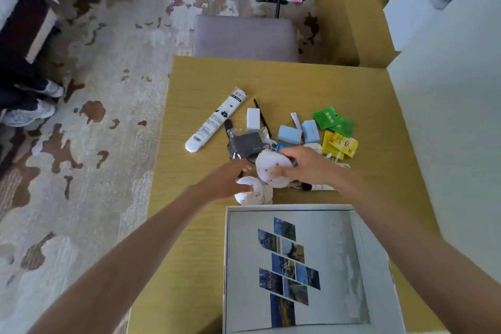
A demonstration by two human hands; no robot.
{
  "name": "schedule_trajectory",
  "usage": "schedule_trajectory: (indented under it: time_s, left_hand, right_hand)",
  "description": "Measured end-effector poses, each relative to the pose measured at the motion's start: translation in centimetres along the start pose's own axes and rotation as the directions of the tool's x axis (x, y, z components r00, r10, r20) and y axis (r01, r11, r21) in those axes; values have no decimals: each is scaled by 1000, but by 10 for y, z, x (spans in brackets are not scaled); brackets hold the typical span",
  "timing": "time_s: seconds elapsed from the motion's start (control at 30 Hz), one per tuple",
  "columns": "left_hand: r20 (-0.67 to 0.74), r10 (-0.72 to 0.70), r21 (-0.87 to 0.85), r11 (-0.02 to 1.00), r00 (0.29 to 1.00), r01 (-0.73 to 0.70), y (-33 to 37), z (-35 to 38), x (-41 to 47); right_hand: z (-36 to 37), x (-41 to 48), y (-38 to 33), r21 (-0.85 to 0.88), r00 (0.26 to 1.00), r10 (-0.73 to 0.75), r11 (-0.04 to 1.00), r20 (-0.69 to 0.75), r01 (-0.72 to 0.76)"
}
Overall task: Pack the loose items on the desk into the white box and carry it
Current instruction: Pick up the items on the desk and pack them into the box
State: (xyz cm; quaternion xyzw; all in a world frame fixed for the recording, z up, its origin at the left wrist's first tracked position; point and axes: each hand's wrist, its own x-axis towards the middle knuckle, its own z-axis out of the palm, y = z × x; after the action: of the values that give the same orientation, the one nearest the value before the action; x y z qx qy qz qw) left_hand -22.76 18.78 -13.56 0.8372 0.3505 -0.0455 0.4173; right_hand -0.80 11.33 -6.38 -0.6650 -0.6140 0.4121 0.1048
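Head view: you're at the pick-up step, nothing packed yet. The white cardboard box [309, 268] sits open at the near edge of the yellow-tan wood-grain desk [195, 116]; all it holds is a printed sheet with a collage of small photos lying on its floor.

Your right hand [306, 168] is curled around a round white padded disc with small red dots [271, 168], fingers pinching its rim. Your left hand [230, 180] lies half-curled over a 2nd white dotted disc [248, 195]; can't tell if it actually grips it.

Next move, my read: lift both discs clear and bring them back toward you over the box's far wall, then drop them in. Box is just beside the pile, so short travel.

Still loose on the desk: long white wrapped tube with black print [217, 119], grey pouch in clear plastic [246, 144], small white block [253, 118], 2 pale blue packets [299, 131], green sachets [332, 120], yellow sachets [340, 145].

Room: patterned cream-and-brown carpet [108, 89], mauve padded stool [244, 36] beyond the desk, white wall panel [447, 116] to your right.
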Motion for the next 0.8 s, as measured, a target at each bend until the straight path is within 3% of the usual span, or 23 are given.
schedule_trajectory:
  time_s: [0.17,0.3,0.4,0.47,0.53,0.63,0.7,0.8]
  left_hand:
    - [188,90,350,924,978,-153,12,2,9]
    - [198,132,362,911,971,-198,19,6,11]
    - [166,180,316,922,970,-225,20,2,4]
    - [71,126,210,968,989,-138,20,-7,-10]
    - [-120,43,14,999,992,-42,22,-18,-29]
    - [-455,-84,-257,966,887,-40,40,-33,-63]
    - [-586,-210,-452,886,783,-101,56,-38,-88]
    - [-549,-330,-727,643,768,-243,79,-31,-128]
  right_hand:
    - [-16,-33,0,272,983,60,962,-176,-10]
    - [-18,-64,1,495,928,140,867,-345,53]
    - [-18,-88,1,695,906,200,707,-374,131]
    - [-19,-101,0,748,903,198,640,-381,175]
    - [-19,-112,-4,766,908,176,610,-379,202]
    - [-17,-124,-8,776,919,145,592,-366,216]
    - [-11,-129,-12,771,923,121,595,-364,227]
    - [3,-134,-13,768,939,70,597,-337,232]
